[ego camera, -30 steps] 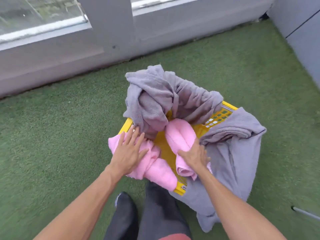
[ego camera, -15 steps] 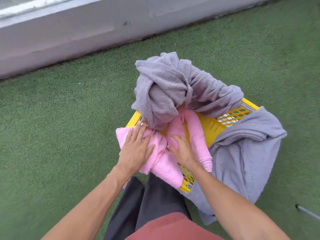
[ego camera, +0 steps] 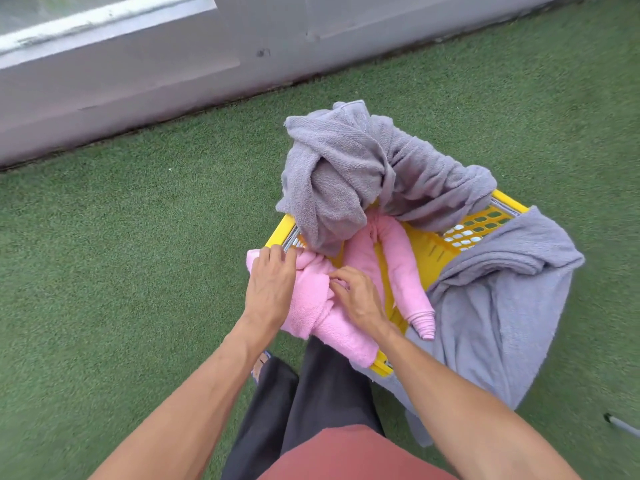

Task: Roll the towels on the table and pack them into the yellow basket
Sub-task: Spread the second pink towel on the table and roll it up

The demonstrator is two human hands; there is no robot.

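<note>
From the head view, the yellow basket [ego camera: 446,244] stood on green turf [ego camera: 138,271]. A pink towel [ego camera: 311,306] lay over the basket's near rim. The left hand [ego camera: 272,285] pressed flat on it, fingers spread; the right hand [ego camera: 360,299] pinched its fold. Two grey towels [ego camera: 346,174] [ego camera: 502,299] draped the basket's far and right rims.

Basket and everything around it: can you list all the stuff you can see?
yellow basket: one, yellow, on the green turf
grey towels: two at least, grey, draped over the basket's far and right rims
pink towels: one or two, cannot tell, pink, inside the basket and over its near-left rim
turf: green, covers the floor
wall: grey, along the top, window above
left hand: on the pink towels at the rim
right hand: pinching the pink towels
</note>
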